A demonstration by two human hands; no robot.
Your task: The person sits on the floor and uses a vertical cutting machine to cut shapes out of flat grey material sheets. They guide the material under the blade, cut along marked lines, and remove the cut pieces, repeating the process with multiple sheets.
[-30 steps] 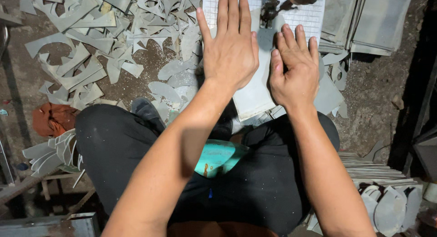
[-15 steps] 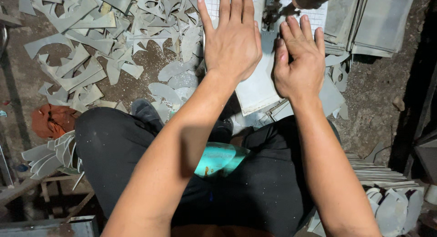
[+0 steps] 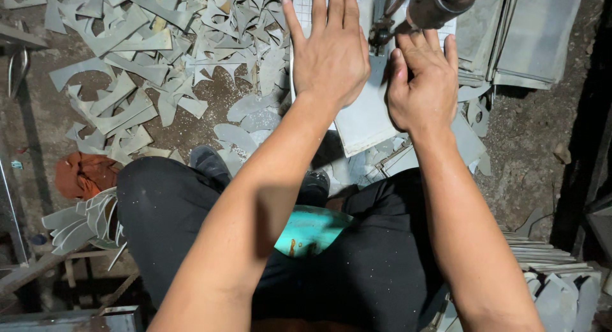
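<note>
Under both hands lies a flat grey sheet (image 3: 366, 118), resting ahead of the person's knees beneath a cutting tool (image 3: 408, 16). Left hand (image 3: 331, 51): open, fingers spread, palm flat on the sheet. Right hand (image 3: 424, 86): open, fingers together, pressing the sheet beside the tool. Grey offcuts (image 3: 159, 70) litter the floor to the left; stacked sheets (image 3: 516, 38) sit to the right.

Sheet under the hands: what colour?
Pale grey sheet, flat under both hands, seen in the head view.
</note>
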